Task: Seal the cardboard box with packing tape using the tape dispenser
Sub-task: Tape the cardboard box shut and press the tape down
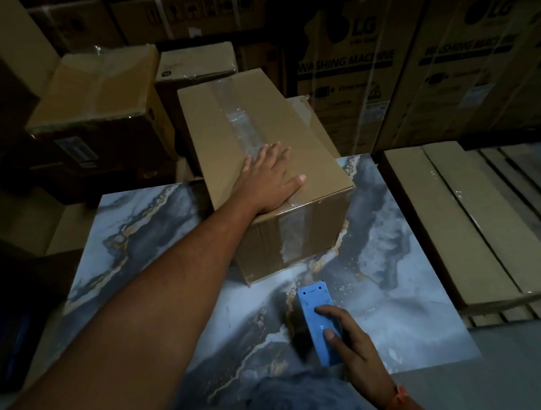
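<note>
Lying mid-table, the brown taped cardboard box (pixel 260 161) seems stiff (likely light); left hand (pixel 271 179) presses its top, fingers spread, while right-hand fingers (pixel 331 335) clasp the near blue plastic tape dispenser (pixel 317 320).

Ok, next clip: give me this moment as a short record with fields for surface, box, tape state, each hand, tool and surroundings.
surface: marbled blue-grey table top
box: closed cardboard box, standing on the table's far part
tape state: clear tape strip runs along the top seam and down the near face
left hand: left hand flat on the box top, fingers spread over the tape
right hand: right hand gripping the dispenser
tool: blue tape dispenser, low over the table, near the box, not touching it
surroundings: stacked cartons behind, flat cartons at right
</note>
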`<state>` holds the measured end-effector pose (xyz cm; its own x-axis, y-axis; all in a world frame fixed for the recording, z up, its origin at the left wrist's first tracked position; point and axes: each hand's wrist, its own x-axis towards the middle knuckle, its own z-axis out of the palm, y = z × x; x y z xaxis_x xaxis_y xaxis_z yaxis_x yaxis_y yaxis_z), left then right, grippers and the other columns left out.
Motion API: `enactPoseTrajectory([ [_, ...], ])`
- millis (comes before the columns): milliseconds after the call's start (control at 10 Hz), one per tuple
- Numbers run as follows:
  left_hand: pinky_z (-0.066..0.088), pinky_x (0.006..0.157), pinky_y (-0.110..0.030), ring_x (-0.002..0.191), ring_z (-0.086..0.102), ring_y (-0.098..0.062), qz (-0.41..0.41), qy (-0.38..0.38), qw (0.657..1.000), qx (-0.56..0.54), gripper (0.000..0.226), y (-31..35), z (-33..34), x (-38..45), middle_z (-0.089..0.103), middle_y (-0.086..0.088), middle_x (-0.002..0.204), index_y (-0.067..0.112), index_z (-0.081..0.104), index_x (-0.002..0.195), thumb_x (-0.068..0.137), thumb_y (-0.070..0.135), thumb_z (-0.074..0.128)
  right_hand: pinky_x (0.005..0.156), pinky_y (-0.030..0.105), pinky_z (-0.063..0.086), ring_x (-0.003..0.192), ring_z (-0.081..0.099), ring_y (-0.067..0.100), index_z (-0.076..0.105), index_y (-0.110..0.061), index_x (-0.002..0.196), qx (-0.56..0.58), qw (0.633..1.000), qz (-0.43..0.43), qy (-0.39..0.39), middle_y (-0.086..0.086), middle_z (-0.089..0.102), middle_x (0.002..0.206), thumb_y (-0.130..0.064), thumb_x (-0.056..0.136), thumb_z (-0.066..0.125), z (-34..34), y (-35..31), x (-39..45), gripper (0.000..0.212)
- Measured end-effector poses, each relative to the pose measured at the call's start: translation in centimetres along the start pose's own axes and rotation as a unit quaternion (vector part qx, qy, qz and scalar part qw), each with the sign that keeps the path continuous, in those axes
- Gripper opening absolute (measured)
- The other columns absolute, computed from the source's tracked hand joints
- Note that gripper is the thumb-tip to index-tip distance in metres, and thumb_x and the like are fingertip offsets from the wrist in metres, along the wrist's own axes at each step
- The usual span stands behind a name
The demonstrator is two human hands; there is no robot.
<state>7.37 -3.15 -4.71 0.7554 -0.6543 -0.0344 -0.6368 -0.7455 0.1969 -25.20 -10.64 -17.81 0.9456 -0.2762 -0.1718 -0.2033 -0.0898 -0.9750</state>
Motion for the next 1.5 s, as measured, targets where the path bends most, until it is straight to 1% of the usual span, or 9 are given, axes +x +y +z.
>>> enactPoseTrajectory([
  [200, 0.003, 0.127, -0.053, 0.160, -0.002, -0.023, 0.001, 0.004, 1.000, 0.001, 0.079, 0.0, 0.0, 0.0, 0.000, -0.002, 0.173, 0.025, 0.009, 0.163, 0.098, 0.069, 0.025, 0.092, 0.015, 0.047, 0.117, 0.058, -0.002, 0.060, -0.040, 0.125, -0.027, 1.000, 0.007, -0.006, -0.031, 0.057, 0.131, -0.031, 0.097, 0.054, -0.2, -0.2, 0.0, 0.030],
  [400, 0.003, 0.128, -0.054, 0.160, -0.003, -0.023, 0.000, 0.003, 1.000, 0.003, 0.081, -0.1, 0.1, 0.2, 0.000, -0.001, 0.173, 0.026, 0.008, 0.163, 0.097, 0.070, 0.024, 0.089, 0.009, 0.047, 0.116, 0.054, -0.012, 0.059, -0.045, 0.124, -0.023, 1.000, 0.017, -0.011, -0.047, 0.049, 0.128, -0.021, 0.101, 0.056, 0.9, -0.7, 2.9, 0.033],
  [500, 0.003, 0.128, -0.054, 0.160, -0.003, -0.023, 0.001, 0.001, 1.000, 0.004, 0.080, -0.1, 0.0, 0.1, -0.001, -0.001, 0.173, 0.026, 0.008, 0.163, 0.098, 0.069, 0.025, 0.089, 0.006, 0.044, 0.116, 0.053, -0.013, 0.059, -0.038, 0.127, -0.020, 1.000, 0.015, -0.003, -0.038, 0.052, 0.133, -0.016, 0.100, 0.057, 1.2, -0.9, 4.0, 0.034],
  [600, 0.004, 0.127, -0.054, 0.160, -0.002, -0.023, 0.002, 0.003, 1.000, 0.005, 0.080, -0.1, 0.0, 0.1, 0.000, -0.002, 0.173, 0.025, 0.009, 0.163, 0.098, 0.069, 0.025, 0.088, 0.004, 0.042, 0.119, 0.053, -0.010, 0.060, -0.034, 0.127, -0.019, 1.000, 0.014, 0.004, -0.015, 0.054, 0.142, -0.014, 0.099, 0.057, 1.4, -1.1, 4.6, 0.035],
  [700, 0.005, 0.127, -0.055, 0.160, -0.001, -0.024, 0.005, 0.004, 1.000, 0.005, 0.081, -0.1, 0.1, 0.2, 0.000, -0.002, 0.173, 0.025, 0.009, 0.163, 0.098, 0.070, 0.024, 0.087, 0.004, 0.043, 0.122, 0.053, -0.002, 0.060, -0.032, 0.127, -0.021, 0.999, 0.023, 0.006, -0.010, 0.054, 0.143, -0.012, 0.099, 0.057, 1.4, -1.3, 4.8, 0.034],
  [900, 0.005, 0.127, -0.056, 0.160, -0.001, -0.024, 0.005, 0.008, 1.000, 0.002, 0.080, -0.1, 0.1, 0.2, 0.001, -0.002, 0.173, 0.025, 0.009, 0.163, 0.098, 0.069, 0.024, 0.086, 0.014, 0.047, 0.120, 0.055, 0.009, 0.060, -0.033, 0.125, -0.022, 0.999, 0.042, 0.007, -0.025, 0.051, 0.136, -0.018, 0.099, 0.055, 1.1, -2.3, 5.4, 0.031],
  [1100, 0.004, 0.127, -0.055, 0.160, -0.002, -0.024, 0.005, 0.006, 1.000, -0.002, 0.080, -0.1, 0.2, 0.1, 0.001, -0.002, 0.173, 0.025, 0.009, 0.163, 0.098, 0.070, 0.024, 0.074, 0.011, 0.047, 0.113, 0.059, 0.021, 0.061, -0.031, 0.124, -0.017, 0.996, 0.083, -0.002, -0.004, 0.054, 0.138, -0.011, 0.099, 0.054, 1.0, -3.0, 6.0, 0.033],
  [1400, 0.004, 0.127, -0.054, 0.160, -0.002, -0.024, 0.006, 0.007, 1.000, 0.002, 0.081, -0.1, 0.3, 0.2, 0.001, -0.002, 0.173, 0.025, 0.009, 0.162, 0.097, 0.070, 0.024, 0.072, 0.025, 0.048, 0.096, 0.059, 0.016, 0.066, -0.027, 0.116, 0.040, 0.989, 0.145, 0.016, 0.001, 0.056, 0.131, -0.004, 0.095, 0.053, 1.6, -4.9, 7.1, 0.034],
  [1500, 0.005, 0.127, -0.054, 0.160, -0.001, -0.024, 0.006, 0.012, 1.000, 0.002, 0.081, -0.1, 0.4, 0.2, 0.002, -0.002, 0.173, 0.026, 0.010, 0.162, 0.097, 0.070, 0.024, 0.070, 0.030, 0.050, 0.092, 0.059, 0.023, 0.069, -0.023, 0.113, 0.084, 0.975, 0.203, 0.026, 0.004, 0.056, 0.123, 0.001, 0.093, 0.053, 1.9, -6.3, 8.1, 0.035],
])
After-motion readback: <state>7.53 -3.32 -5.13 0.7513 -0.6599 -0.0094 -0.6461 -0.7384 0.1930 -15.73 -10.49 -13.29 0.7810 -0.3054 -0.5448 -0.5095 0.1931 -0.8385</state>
